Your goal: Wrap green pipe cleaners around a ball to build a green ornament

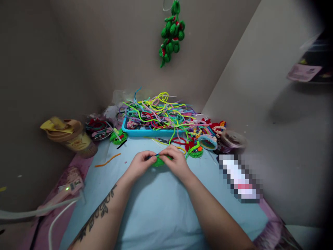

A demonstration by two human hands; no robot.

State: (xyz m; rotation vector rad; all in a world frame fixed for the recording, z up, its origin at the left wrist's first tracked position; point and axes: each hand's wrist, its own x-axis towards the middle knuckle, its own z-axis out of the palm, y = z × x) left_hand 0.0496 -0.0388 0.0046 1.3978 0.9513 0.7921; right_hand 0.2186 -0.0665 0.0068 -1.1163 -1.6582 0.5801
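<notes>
Both of my hands meet over the middle of the blue cloth (161,208). Between them is a green fuzzy pipe-cleaner piece (159,162), with a bit of blue at its upper edge. My left hand (142,164) pinches its left side, and my right hand (177,161) grips it from the right, fingers bent over the top. Much of the piece is hidden by the fingers. Just beyond my right hand lie red-handled scissors (177,140) and a green pipe-cleaner figure (195,150) with orange and red parts. Another green figure (119,137) with eyes sits farther left.
A blue tray (153,133) heaped with colourful pipe cleaners (161,113) stands at the back. A lidded cup (75,137) and an orange pipe cleaner (108,160) are left, near a power strip (62,194). A blurred-out device (240,178) lies right. Green pieces (171,34) hang on the wall.
</notes>
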